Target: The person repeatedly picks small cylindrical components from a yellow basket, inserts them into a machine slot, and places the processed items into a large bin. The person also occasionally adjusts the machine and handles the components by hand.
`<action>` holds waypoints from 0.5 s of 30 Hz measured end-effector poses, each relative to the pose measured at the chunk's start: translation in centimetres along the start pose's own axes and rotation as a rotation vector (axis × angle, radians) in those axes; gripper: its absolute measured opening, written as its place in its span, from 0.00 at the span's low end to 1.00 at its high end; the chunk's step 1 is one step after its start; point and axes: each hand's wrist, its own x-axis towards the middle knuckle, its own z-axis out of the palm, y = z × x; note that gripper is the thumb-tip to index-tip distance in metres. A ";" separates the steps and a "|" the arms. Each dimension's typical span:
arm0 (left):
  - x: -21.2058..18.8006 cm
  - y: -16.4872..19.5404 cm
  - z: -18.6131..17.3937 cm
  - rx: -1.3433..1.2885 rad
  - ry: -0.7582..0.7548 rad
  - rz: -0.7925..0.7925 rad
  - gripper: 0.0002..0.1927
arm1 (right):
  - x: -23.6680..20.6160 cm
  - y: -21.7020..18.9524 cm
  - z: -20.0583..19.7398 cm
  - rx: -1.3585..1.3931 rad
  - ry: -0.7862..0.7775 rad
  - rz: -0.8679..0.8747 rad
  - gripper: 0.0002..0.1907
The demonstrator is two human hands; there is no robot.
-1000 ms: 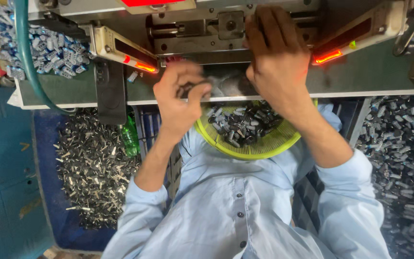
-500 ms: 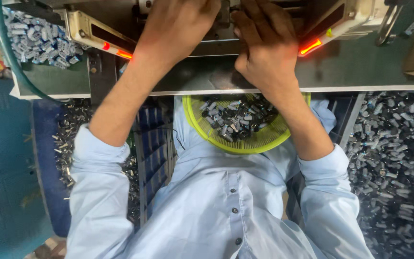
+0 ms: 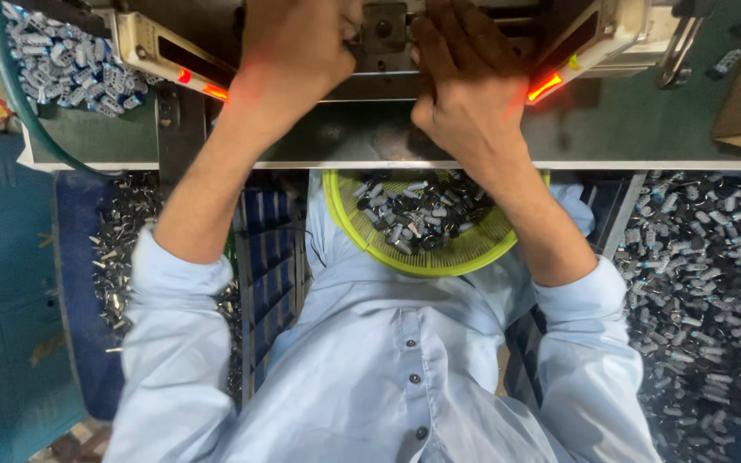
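Both hands up on the grey machine block [image 3: 385,30], left hand [image 3: 298,47] and right hand [image 3: 465,86] either side, grips hidden, yellow basket [image 3: 473,249] of small metal parts [image 3: 413,214] straight below the right wrist.

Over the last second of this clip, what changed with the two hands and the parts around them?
The left hand moved up from the edge of the yellow-green basket on the lap to the machine fixture, beside the right hand. Whether it carried a part cannot be seen. The right hand stayed at the fixture. The basket of small metal parts, the side piles and the red-lit sensors look unchanged.
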 end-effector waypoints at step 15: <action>-0.8 -2.1 2.4 -0.026 -0.074 0.029 0.13 | -0.1 -0.2 0.3 -0.088 0.047 -0.017 0.17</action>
